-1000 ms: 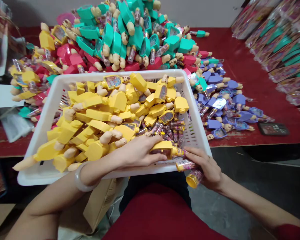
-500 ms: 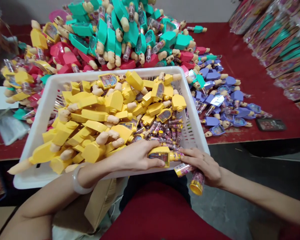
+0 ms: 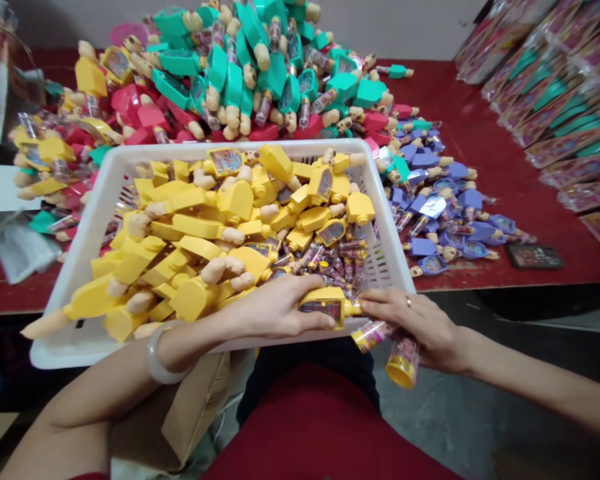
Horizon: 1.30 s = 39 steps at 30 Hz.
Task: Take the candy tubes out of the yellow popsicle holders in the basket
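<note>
Over the front rim of a white basket (image 3: 387, 227), my left hand (image 3: 280, 310) grips a yellow toy piece (image 3: 329, 305) with a dark clear window. Its narrow neck points right, towards my right hand (image 3: 415, 320). My right hand is closed around several clear tubes with yellow ends; one tube (image 3: 403, 363) hangs below the palm and another (image 3: 370, 335) sticks out to the left. The right fingertips are at the neck of the yellow piece and partly hide what is there. Yellow pieces (image 3: 237, 200) fill the basket, with small tubes (image 3: 347, 267) at its right side.
Behind the basket lies a heap of teal pieces (image 3: 275, 73) and pink pieces (image 3: 150, 115). Purple pieces (image 3: 425, 157) lie on the red table (image 3: 495, 160), near a dark flat object (image 3: 535, 256). Bagged packs (image 3: 565, 107) stand at right. A cardboard box (image 3: 195, 407) is below the basket.
My right hand has shifted slightly right, and less of the tube at the yellow piece's neck shows. The view has moved a little. My left hand keeps its hold.
</note>
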{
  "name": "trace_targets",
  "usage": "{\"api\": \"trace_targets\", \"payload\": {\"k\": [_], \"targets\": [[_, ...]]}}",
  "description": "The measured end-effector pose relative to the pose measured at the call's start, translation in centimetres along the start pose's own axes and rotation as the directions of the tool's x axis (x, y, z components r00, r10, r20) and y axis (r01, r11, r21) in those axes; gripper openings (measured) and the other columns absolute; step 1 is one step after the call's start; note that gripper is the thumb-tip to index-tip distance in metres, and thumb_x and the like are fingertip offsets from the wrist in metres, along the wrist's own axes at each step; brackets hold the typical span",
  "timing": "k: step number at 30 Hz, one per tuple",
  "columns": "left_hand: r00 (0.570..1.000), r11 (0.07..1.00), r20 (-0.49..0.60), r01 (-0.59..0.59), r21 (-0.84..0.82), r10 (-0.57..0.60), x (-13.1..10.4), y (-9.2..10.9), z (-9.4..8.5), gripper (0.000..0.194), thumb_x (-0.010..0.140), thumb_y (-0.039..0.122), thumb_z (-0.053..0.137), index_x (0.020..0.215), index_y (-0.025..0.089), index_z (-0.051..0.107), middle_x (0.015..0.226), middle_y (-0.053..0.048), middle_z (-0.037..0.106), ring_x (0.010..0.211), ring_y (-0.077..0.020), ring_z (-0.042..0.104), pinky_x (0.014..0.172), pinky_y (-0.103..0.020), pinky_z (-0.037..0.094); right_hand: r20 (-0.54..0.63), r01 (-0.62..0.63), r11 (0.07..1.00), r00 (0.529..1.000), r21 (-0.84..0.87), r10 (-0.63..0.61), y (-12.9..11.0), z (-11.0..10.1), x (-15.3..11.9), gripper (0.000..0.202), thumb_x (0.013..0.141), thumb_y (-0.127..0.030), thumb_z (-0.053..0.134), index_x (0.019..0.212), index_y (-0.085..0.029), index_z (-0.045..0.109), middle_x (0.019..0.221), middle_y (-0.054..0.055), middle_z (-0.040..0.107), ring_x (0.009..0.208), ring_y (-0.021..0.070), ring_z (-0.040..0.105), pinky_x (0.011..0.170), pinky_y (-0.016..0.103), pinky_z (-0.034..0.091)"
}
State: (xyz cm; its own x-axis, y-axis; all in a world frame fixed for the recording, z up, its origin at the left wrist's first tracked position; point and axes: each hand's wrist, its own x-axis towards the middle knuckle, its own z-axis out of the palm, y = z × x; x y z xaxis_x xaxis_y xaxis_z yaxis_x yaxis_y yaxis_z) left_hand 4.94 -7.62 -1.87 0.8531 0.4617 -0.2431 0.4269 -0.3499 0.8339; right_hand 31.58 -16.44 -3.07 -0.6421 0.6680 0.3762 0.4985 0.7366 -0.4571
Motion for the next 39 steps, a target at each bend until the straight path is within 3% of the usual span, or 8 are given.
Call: {"api": "trace_targets", "payload": {"k": [4,9,13,23,27,31,35,39], "targets": [[0.982,0.858,-0.074,-0.112,0.502,0.172,-0.2,-0.2,0.9,0.023,0.094,0.036,0.048,0.102,0.016,0.056,0.088,-0.005,0.067,0.069,-0.0165,0.062,0.057,-0.026,0.042,0.097,-0.300,0.903,0.954,0.308,0.284,0.0,-0.3,1.4,0.027,0.090,-0.027,0.060,0.114,-0.017,0.064,0.102,0.011,0.072,0.094,0.0202,0.069,0.078,0.029,0.057],[0.931,0.741,-0.135,-0.176,0.648,0.339,-0.3,-1.3,1.3,0.020,0.092,0.032,0.048,0.106,0.018,0.052,0.090,-0.003,0.068,0.069,-0.0157,0.064,0.054,-0.026,0.042,0.270,-0.663,0.447,0.694,0.601,0.667,0.3,-0.1,2.0,0.024,0.079,-0.037,0.072,0.093,-0.017,0.066,0.068,-0.001,0.062,0.052,0.0099,0.054,0.045,0.020,0.042],[0.856,0.659,-0.207,-0.190,0.728,0.475,-0.6,-1.1,1.3,0.019,0.094,0.030,0.045,0.105,0.016,0.051,0.086,-0.002,0.068,0.069,-0.0161,0.066,0.050,-0.028,0.040,0.458,-0.743,0.185,0.567,0.643,0.685,0.7,-0.6,2.1,0.033,0.072,-0.041,0.078,0.087,-0.016,0.063,0.054,-0.006,0.046,0.044,0.0055,0.036,0.041,0.019,0.026],[0.784,0.518,-0.181,-0.200,0.832,0.593,-0.6,-1.6,2.5,0.022,0.093,0.023,0.045,0.111,0.013,0.052,0.088,-0.004,0.070,0.072,-0.0173,0.066,0.058,-0.028,0.045,0.519,-0.774,0.044,0.465,0.632,0.717,0.4,-0.6,2.2,0.038,0.065,-0.042,0.084,0.074,-0.016,0.058,0.048,-0.006,0.045,0.040,0.0046,0.031,0.040,0.020,0.016],[0.892,0.796,-0.279,-0.134,0.590,0.356,-0.4,-1.3,1.7,0.026,0.094,0.036,0.048,0.108,0.015,0.056,0.092,-0.006,0.068,0.081,-0.0200,0.066,0.062,-0.027,0.045,0.350,-0.704,0.181,0.539,0.687,0.766,-0.4,-0.8,3.9,0.035,0.069,-0.043,0.081,0.074,-0.019,0.057,0.050,-0.004,0.053,0.041,0.0099,0.044,0.038,0.022,0.030],[0.955,0.989,-0.291,-0.090,-0.113,0.054,-0.3,-0.5,0.5,0.040,0.087,0.053,0.058,0.105,0.017,0.057,0.092,-0.003,0.065,0.068,-0.0130,0.058,0.059,-0.024,0.043,-0.007,-0.404,0.356,0.653,0.843,0.757,-0.5,-1.6,7.2,0.032,0.068,-0.042,0.080,0.087,-0.023,0.062,0.071,0.000,0.067,0.067,0.0193,0.065,0.066,0.035,0.052],[0.997,0.660,0.067,0.073,-0.748,-0.034,-0.1,-0.5,-0.1,0.047,0.081,0.054,0.065,0.105,0.014,0.057,0.082,-0.003,0.065,0.042,-0.0038,0.038,0.040,-0.020,0.027,-0.099,-0.154,0.281,0.693,0.947,0.714,0.1,-1.9,10.3,0.028,0.076,-0.053,0.066,0.083,-0.028,0.059,0.041,-0.010,0.040,0.041,0.0154,0.050,0.056,0.033,0.048],[0.983,0.443,0.176,0.138,-0.886,0.044,-0.1,-0.7,0.0,0.050,0.079,0.052,0.068,0.106,0.011,0.059,0.083,-0.008,0.067,0.040,-0.0033,0.039,0.037,-0.019,0.025,-0.135,-0.123,0.292,0.677,0.948,0.723,-0.5,-1.6,12.0,0.030,0.082,-0.059,0.056,0.079,-0.029,0.057,0.035,-0.013,0.013,0.028,0.0112,0.016,0.041,0.028,0.033]]}}
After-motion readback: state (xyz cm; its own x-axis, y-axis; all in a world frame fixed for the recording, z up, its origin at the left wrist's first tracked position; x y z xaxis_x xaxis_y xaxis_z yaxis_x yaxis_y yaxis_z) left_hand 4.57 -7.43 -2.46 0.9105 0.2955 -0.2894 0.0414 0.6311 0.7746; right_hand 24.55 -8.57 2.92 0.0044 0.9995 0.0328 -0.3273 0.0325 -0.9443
